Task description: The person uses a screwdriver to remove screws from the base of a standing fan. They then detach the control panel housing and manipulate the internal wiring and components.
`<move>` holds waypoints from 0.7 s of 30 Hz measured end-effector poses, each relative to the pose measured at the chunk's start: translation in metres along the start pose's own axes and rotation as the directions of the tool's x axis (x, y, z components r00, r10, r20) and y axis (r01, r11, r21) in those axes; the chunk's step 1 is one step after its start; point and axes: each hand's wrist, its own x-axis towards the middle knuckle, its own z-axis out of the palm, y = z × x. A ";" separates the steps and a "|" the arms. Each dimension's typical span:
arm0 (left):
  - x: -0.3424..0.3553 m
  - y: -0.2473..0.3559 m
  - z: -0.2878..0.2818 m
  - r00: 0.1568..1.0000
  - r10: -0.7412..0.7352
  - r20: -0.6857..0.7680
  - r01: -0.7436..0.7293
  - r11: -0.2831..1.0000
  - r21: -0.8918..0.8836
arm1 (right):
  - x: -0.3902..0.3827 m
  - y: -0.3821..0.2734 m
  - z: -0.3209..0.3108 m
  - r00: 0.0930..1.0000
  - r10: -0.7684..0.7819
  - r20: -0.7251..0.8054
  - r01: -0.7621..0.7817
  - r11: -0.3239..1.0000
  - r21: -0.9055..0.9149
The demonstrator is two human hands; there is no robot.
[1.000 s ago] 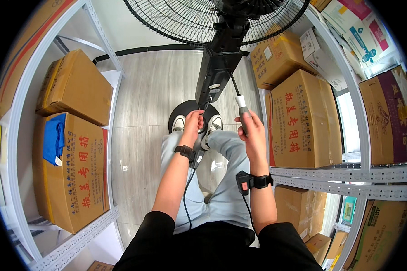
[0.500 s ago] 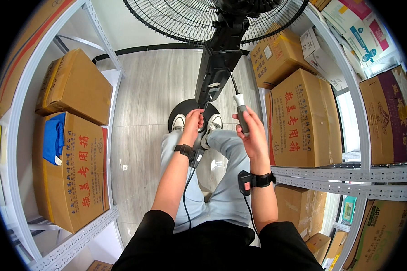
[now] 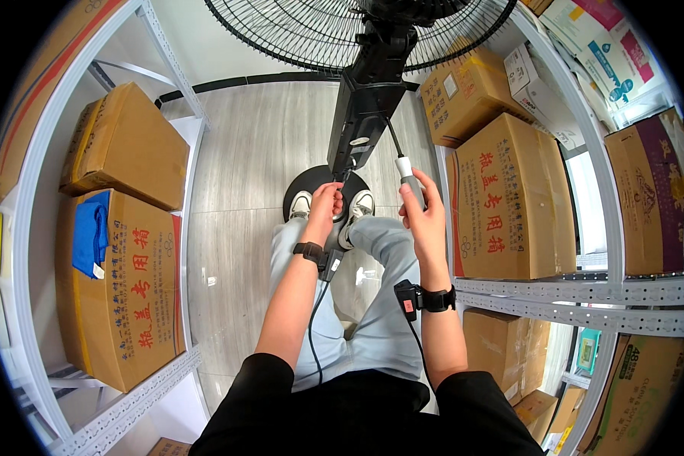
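A black pedestal fan (image 3: 353,121) stands in front of me, its round base (image 3: 302,184) at my feet. My right hand (image 3: 425,220) is closed round the handle of a screwdriver (image 3: 404,166), which has a white collar, a grey grip and a long dark shaft reaching up to the right side of the fan's column. Whether the tip is seated in a hole is unclear. My left hand (image 3: 323,205) has its fingers pinched at the column's lower end, on something small and dark that I cannot make out.
Metal shelving with cardboard boxes (image 3: 509,197) lines both sides, close to my arms. A blue cloth (image 3: 91,228) hangs on a left-hand box (image 3: 129,304). The fan's wire guard (image 3: 281,42) spans the top of the view, near a white wall.
My right hand has shifted slightly and turned on the screwdriver handle, the thumb now lying over the grip. My left hand stays at the column's lower end.
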 end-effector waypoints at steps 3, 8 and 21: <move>0.001 0.000 0.000 1.000 -0.002 0.006 0.002 1.000 -0.003 | 0.005 -0.003 -0.009 0.947 0.238 0.215 -0.315 0.810 0.494; -0.001 0.001 0.000 1.000 -0.002 0.009 0.002 1.000 -0.002 | 0.000 0.006 0.000 0.924 -0.352 -0.150 0.263 0.868 -0.421; 0.000 0.001 0.001 1.000 -0.016 0.002 0.016 1.000 0.004 | 0.008 0.004 -0.015 0.945 0.242 0.220 -0.318 0.839 0.442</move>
